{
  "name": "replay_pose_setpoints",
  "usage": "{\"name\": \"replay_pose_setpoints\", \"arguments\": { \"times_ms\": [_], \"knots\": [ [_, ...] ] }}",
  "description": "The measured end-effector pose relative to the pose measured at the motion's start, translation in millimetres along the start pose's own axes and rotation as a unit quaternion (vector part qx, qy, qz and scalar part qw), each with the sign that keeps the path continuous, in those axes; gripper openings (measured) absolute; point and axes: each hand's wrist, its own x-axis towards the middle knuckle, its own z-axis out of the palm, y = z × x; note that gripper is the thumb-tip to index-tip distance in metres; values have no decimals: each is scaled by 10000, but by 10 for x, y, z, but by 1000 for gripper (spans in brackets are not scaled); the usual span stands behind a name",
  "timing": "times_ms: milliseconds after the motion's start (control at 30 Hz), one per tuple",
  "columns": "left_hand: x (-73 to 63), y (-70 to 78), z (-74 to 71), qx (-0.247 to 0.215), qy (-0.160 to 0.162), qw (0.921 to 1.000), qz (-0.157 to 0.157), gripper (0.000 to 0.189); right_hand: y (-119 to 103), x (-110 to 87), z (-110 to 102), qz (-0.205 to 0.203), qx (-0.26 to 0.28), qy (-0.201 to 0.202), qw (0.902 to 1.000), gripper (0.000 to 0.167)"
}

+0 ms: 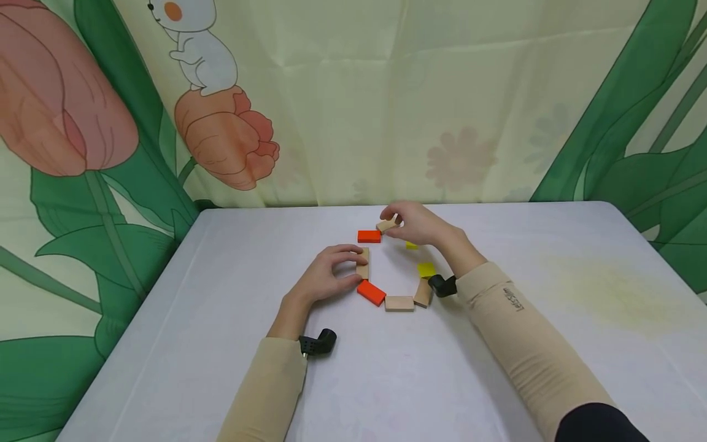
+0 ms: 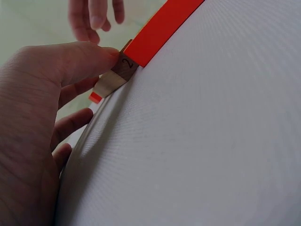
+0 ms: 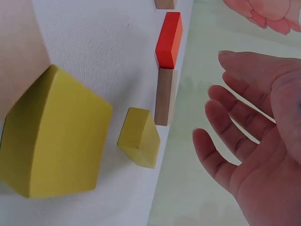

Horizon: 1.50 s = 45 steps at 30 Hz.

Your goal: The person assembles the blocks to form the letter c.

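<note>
On the white table, red, yellow and plain wooden blocks form a loose ring. My left hand grips a plain wooden block at the ring's left side, thumb at its near end and fingertips at the far end. That block's end carries a "2" in the left wrist view. A red block meets its near end; another red block lies beyond it. Around a wooden block at the back curves my right hand. In the right wrist view its fingers are relaxed and spread, apart from that block.
Two yellow blocks, one farther back and one nearer, sit below the right forearm. Wooden blocks complete the near right curve. Behind the table hangs a printed curtain.
</note>
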Motion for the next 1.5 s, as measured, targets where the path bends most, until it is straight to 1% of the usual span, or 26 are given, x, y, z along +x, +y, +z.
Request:
{"name": "replay_pose_setpoints", "arguments": {
  "times_ms": [300,533,800,1033,1167,1367,1500],
  "knots": [
    [-1,25,0,20,-35,10000,-72,28,-28,96,48,50,72,-69,9999,37],
    [-5,31,-1,-11,-41,9999,-121,28,-56,160,108,95,34,-205,9997,37],
    [-13,25,-6,-65,-11,10000,1,28,-72,189,146,139,28,-300,9995,36],
    [-10,36,-15,-16,-13,10000,70,28,-71,220,178,157,71,-342,9993,35],
    [-5,27,-13,0,-11,10000,95,28,-72,240,197,82,-12,-425,9991,36],
    [1,7,-1,-4,-37,9999,127,27,-93,242,211,132,-156,-616,9979,35],
    [4,3,0,37,-14,9999,105,27,-98,259,217,146,-256,-617,9977,33]
  ]
}}
